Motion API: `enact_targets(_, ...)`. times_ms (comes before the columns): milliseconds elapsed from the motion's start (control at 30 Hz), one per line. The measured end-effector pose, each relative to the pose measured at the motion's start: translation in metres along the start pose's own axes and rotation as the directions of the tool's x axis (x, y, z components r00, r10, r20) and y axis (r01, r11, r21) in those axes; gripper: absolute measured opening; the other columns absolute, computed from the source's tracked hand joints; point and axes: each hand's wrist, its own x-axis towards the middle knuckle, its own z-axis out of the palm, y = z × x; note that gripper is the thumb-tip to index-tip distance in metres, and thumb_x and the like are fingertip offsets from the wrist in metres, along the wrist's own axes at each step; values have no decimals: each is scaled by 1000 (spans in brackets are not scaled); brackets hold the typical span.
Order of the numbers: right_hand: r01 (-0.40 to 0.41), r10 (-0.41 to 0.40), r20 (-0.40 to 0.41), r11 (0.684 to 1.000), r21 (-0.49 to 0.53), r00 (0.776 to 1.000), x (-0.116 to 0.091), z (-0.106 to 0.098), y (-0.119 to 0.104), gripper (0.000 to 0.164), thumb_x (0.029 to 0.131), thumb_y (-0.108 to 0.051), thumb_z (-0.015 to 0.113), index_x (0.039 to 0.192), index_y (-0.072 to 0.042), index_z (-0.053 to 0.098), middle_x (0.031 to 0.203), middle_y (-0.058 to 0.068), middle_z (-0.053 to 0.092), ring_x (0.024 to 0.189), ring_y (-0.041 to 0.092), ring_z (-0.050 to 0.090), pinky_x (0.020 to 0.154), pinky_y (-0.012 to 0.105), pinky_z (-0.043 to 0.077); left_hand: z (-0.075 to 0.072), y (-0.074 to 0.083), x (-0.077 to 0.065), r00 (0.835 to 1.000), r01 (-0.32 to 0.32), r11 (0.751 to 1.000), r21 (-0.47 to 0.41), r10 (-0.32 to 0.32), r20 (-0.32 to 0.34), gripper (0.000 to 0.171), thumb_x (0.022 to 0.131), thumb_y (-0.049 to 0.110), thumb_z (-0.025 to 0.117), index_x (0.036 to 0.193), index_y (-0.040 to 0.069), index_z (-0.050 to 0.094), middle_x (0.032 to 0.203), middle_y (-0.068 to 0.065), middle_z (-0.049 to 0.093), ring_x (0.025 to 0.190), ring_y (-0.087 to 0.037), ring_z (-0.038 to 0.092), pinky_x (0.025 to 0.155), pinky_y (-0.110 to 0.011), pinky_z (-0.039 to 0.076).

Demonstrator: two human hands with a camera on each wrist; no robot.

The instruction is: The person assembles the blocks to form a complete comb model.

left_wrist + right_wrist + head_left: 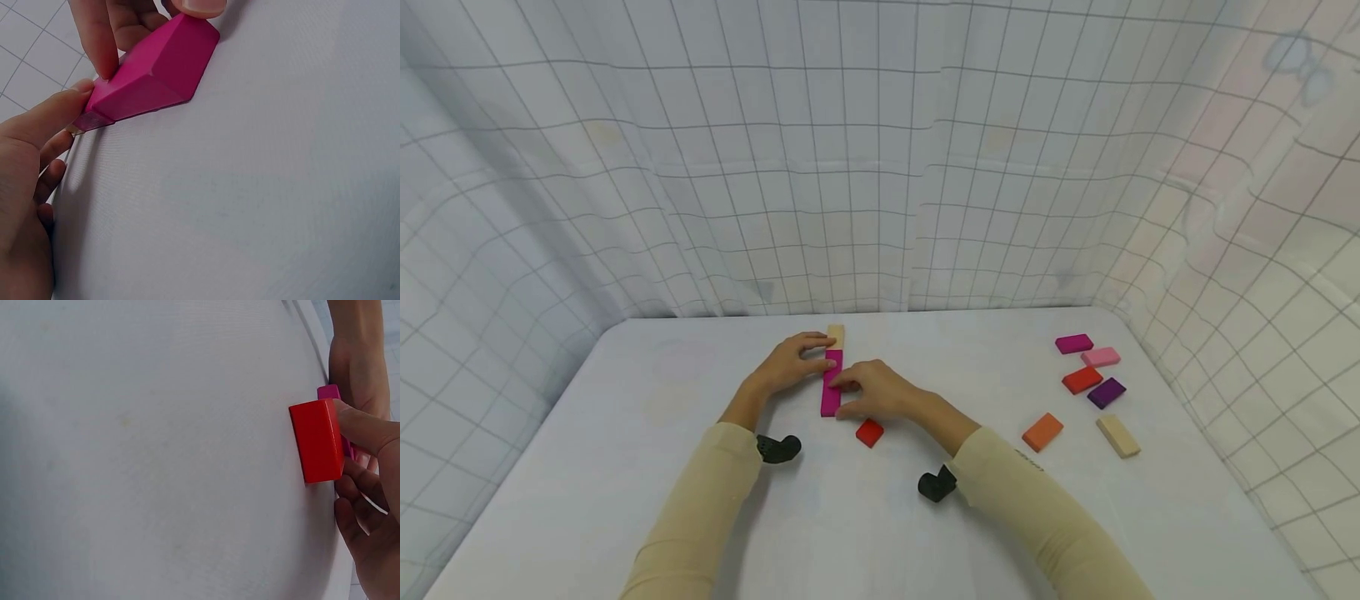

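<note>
A short row lies on the table (850, 517): a pale wooden block (836, 333) at the far end, then two magenta blocks (831, 402) towards me. My right hand (880, 390) pinches the nearer magenta block (144, 75), thumb at its near end and index finger towards its far end. My left hand (790, 362) rests against the row from the left, its thumb touching the farther magenta block and its index fingertip by the wooden one. Just below my right hand sits a red block (869, 433), apart from the row; it looms large in the right wrist view.
To the right lie an orange block (1042, 432), a wooden block (1117, 436), a purple block (1107, 392), a red block (1082, 380), a pink block (1101, 357) and a magenta block (1074, 343). A checked white curtain (865, 167) surrounds the table's back and sides.
</note>
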Motion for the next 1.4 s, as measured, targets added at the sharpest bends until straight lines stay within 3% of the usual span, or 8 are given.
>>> enact_targets(233,11,-11,1,1000,-8,1000,-1,0,2,49,93,-24,81,138,-10,67,125,-1,70,109,11,60,92,20,50,3,-3,2,1000,-11,1000,8,11,4,57,97,36,71,146,7,60,155,-18,46,148,-41,32,118,-65,22)
enact_targets(400,18,-18,13,1000,-8,1000,-4,-4,4,51,93,-26,80,139,-11,65,122,0,69,109,12,60,93,22,50,3,-3,2,1000,21,1000,9,-21,9,57,98,35,71,147,9,59,157,-17,44,148,-40,31,117,-66,22)
enact_targets(733,15,-18,73,999,43,997,-30,-18,11,49,93,-30,79,137,-12,67,122,1,68,109,15,60,93,26,52,2,-1,-2,999,37,999,-10,-37,7,61,97,37,72,149,10,57,158,-20,42,145,-41,36,117,-65,25)
enact_targets(867,2,-7,134,999,38,991,-41,-21,15,54,89,-32,81,139,-17,66,123,-5,66,110,12,58,94,28,50,0,-3,-3,998,55,998,8,-55,40,76,93,45,74,156,12,48,160,-19,40,143,-40,39,116,-65,28)
enact_targets(1033,7,-15,186,999,45,982,-56,-21,20,64,84,-33,86,142,-18,63,125,-8,61,113,9,54,99,29,48,-3,-1,-3,993,44,998,40,-48,111,92,84,45,82,160,13,41,163,-19,33,146,-40,33,114,-67,29)
enact_targets(1233,31,-37,187,999,34,982,-63,-20,21,63,87,-24,85,144,-17,61,127,-6,59,113,10,53,98,30,48,-6,0,-2,988,29,996,90,-42,148,95,79,43,84,159,14,42,164,-21,28,150,-43,23,112,-73,27)
enact_targets(1400,41,-48,172,998,44,984,-62,-17,20,53,90,-20,82,140,-19,65,126,-5,59,111,10,53,94,28,49,-7,1,-2,987,32,997,76,-44,154,96,79,43,84,159,14,42,164,-20,27,150,-43,22,113,-73,25)
